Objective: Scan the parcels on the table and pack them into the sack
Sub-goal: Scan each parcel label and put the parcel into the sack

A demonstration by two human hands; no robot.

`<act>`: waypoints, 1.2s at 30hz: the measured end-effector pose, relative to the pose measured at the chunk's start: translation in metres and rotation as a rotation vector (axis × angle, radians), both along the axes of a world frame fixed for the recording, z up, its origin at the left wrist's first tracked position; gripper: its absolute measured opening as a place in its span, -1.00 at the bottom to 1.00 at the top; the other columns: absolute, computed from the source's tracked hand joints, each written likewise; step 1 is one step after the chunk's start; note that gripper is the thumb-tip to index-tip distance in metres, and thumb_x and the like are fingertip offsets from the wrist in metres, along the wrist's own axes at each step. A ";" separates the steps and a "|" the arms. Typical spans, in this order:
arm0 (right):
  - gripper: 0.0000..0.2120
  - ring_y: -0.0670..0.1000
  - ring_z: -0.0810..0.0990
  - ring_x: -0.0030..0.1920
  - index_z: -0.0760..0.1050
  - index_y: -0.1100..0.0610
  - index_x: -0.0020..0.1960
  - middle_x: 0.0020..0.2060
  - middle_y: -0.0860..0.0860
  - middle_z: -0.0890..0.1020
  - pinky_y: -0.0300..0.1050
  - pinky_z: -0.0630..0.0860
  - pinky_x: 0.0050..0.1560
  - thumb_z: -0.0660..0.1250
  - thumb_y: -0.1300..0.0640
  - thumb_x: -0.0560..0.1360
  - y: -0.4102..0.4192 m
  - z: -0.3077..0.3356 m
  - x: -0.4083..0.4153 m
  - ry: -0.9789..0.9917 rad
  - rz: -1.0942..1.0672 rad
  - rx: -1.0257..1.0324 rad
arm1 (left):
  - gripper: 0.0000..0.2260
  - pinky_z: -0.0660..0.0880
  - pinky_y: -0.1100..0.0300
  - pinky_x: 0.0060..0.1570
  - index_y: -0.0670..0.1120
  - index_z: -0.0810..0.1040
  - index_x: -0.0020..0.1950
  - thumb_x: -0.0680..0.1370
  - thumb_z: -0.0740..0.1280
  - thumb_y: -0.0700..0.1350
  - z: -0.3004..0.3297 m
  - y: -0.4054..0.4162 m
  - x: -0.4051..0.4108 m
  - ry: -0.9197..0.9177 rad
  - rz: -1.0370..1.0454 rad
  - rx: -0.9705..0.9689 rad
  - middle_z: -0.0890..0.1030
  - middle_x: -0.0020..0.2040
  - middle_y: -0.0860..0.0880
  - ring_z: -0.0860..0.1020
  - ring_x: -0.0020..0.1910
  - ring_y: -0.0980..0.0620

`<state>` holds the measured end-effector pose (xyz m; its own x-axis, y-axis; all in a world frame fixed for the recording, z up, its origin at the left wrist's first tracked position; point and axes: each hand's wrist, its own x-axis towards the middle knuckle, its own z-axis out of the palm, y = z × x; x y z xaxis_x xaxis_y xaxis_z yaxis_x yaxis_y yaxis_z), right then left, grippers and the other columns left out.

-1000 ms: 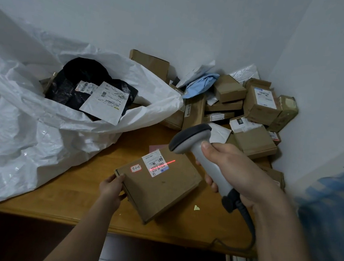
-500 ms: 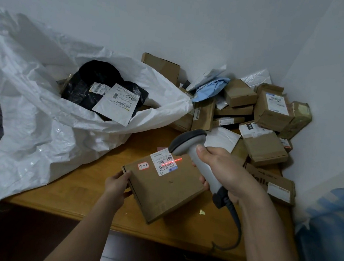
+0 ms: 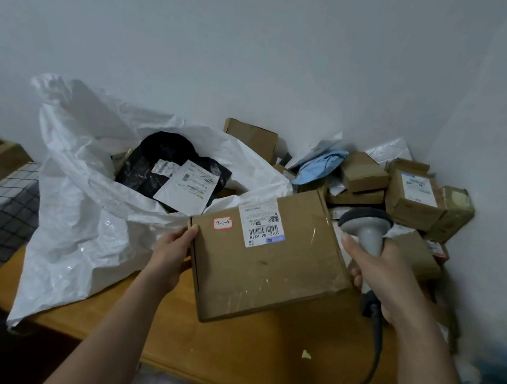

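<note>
1. Left hand (image 3: pixel 172 253): grip clamped on the left edge of a flat cardboard parcel (image 3: pixel 270 261), thumb on the top face, fingers beneath it.
2. Right hand (image 3: pixel 383 275): grip wrapped around the handle of a grey barcode scanner (image 3: pixel 366 226); scanner head points up and away, just beside the parcel's right edge. Black cable (image 3: pixel 376 346) hangs from the handle base.
3. Parcel: tilted, near edge low above the wooden surface (image 3: pixel 245 355), far edge raised towards the sack's mouth. Whether the near corner touches the surface, cannot tell.
4. Parcel top face: white shipping label (image 3: pixel 261 226) with barcode, and a small red-bordered sticker (image 3: pixel 223 223) with handwriting to its left.
5. White woven sack (image 3: pixel 83 206): stands open on the left of the surface, rim just behind the parcel. Inside: a black bagged item (image 3: pixel 156 164) with a white mailer (image 3: pixel 187 187) lying on it.
6. Back right corner, against the wall: pile of unpacked cardboard boxes (image 3: pixel 412 198) with a pale blue soft bag (image 3: pixel 323 164) among them.
7. Small yellowish scrap (image 3: pixel 306 355) lies on the surface near the front edge.
</note>
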<state>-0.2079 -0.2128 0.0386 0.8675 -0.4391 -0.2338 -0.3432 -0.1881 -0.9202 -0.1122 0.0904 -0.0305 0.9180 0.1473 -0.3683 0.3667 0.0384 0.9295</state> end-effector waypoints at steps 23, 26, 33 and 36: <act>-0.58 0.01 0.51 -0.38 0.47 0.28 0.18 -0.18 0.14 0.57 -0.17 0.46 -0.47 0.45 0.02 0.48 0.102 0.020 0.102 -0.161 -0.240 0.461 | -0.70 0.22 -0.14 0.35 -0.03 0.49 0.25 0.52 0.35 -0.07 0.092 0.106 0.116 -0.275 0.565 0.841 0.21 0.38 -0.22 0.25 0.31 -0.29; -0.68 0.04 0.53 -0.34 0.51 0.25 0.05 -0.20 0.15 0.58 -0.11 0.47 -0.39 0.47 0.05 0.47 0.142 0.026 0.130 -0.181 -0.256 0.443 | -0.48 0.24 -0.15 0.29 0.14 0.35 0.41 0.49 0.42 -0.02 0.097 0.145 0.134 -0.201 0.518 0.887 0.09 0.46 -0.23 0.25 0.28 -0.32; -0.40 0.10 0.64 -0.20 0.35 0.21 0.26 -0.08 0.15 0.63 -0.04 0.56 -0.29 0.50 -0.07 0.40 0.248 0.010 0.205 -0.198 -0.266 0.247 | -0.39 0.45 -0.03 0.11 -0.04 0.25 0.53 0.51 0.28 -0.32 0.089 0.212 0.151 -0.214 0.297 0.746 0.19 0.38 -0.16 0.45 -0.02 -0.19; -0.26 0.17 0.65 -0.03 0.26 0.17 0.31 0.03 0.18 0.61 0.01 0.61 -0.21 0.53 -0.14 0.34 0.293 0.006 0.232 -0.172 -0.144 0.157 | -0.39 0.41 -0.03 0.14 -0.10 0.25 0.51 0.49 0.33 -0.30 0.097 0.233 0.159 -0.255 0.341 0.809 0.20 0.43 -0.15 0.45 0.21 -0.27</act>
